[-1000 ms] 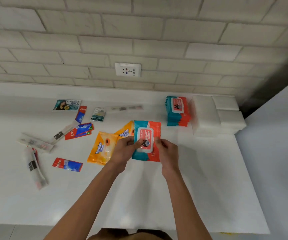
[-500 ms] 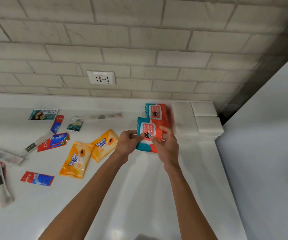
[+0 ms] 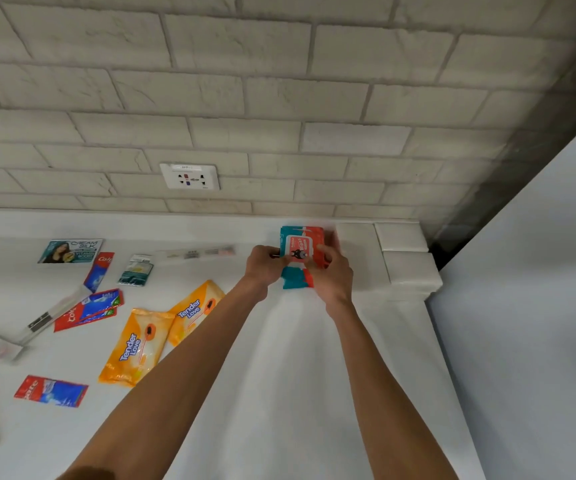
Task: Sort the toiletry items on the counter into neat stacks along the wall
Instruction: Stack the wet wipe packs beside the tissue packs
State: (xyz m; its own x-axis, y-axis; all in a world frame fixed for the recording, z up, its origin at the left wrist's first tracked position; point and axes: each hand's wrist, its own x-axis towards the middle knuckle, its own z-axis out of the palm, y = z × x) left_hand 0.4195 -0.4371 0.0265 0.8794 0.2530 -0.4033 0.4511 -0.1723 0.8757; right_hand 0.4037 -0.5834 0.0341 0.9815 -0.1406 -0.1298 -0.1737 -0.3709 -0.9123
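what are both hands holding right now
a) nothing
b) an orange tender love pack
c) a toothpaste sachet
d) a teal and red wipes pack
d: the left hand and right hand grip the teal and red wipes pack by its sides, near the wall.

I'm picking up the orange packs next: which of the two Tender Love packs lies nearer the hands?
The rear Tender Love pack, beside the left forearm; the front Tender Love pack lies farther left, nearer the camera.
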